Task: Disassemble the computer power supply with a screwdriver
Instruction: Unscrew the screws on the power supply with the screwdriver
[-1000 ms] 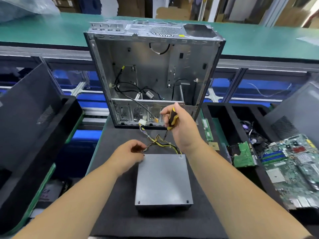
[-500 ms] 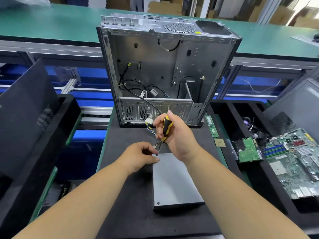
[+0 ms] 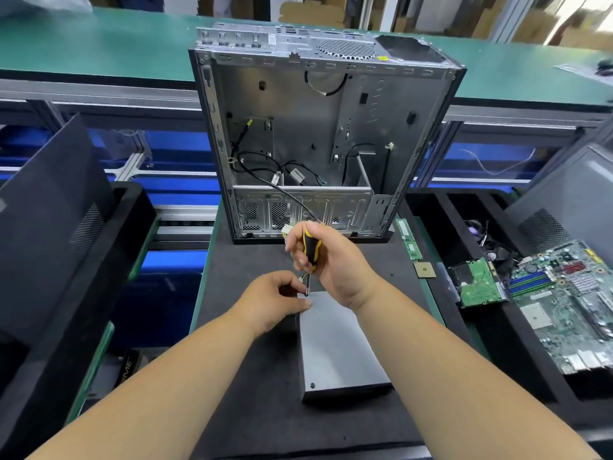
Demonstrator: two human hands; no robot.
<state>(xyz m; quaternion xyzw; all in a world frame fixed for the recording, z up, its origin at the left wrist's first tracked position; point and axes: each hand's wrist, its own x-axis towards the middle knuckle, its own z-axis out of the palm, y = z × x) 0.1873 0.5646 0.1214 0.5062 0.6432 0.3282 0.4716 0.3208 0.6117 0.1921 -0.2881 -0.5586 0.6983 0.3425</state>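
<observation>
The grey metal power supply (image 3: 335, 346) lies flat on the black mat (image 3: 252, 410), its cables running off the far end behind my hands. My right hand (image 3: 331, 260) grips the black-and-yellow screwdriver (image 3: 310, 252), held nearly upright with its tip at the box's far left corner. My left hand (image 3: 275, 302) rests against that same corner, thumb pressed on the top edge and fingers curled close to the screwdriver shaft. A screw shows near the box's front left corner.
An open, emptied computer case (image 3: 318, 134) stands upright at the mat's far edge with loose cables inside. Black bins flank the mat; the right one holds a motherboard (image 3: 570, 303) and a green drive board (image 3: 481, 283). A RAM stick (image 3: 409, 239) and a CPU chip (image 3: 424, 269) lie by it.
The power supply has been turned from lying broadside to lying lengthwise. My right hand has brought the screwdriver down to its far left corner, and my left hand has closed in on that corner.
</observation>
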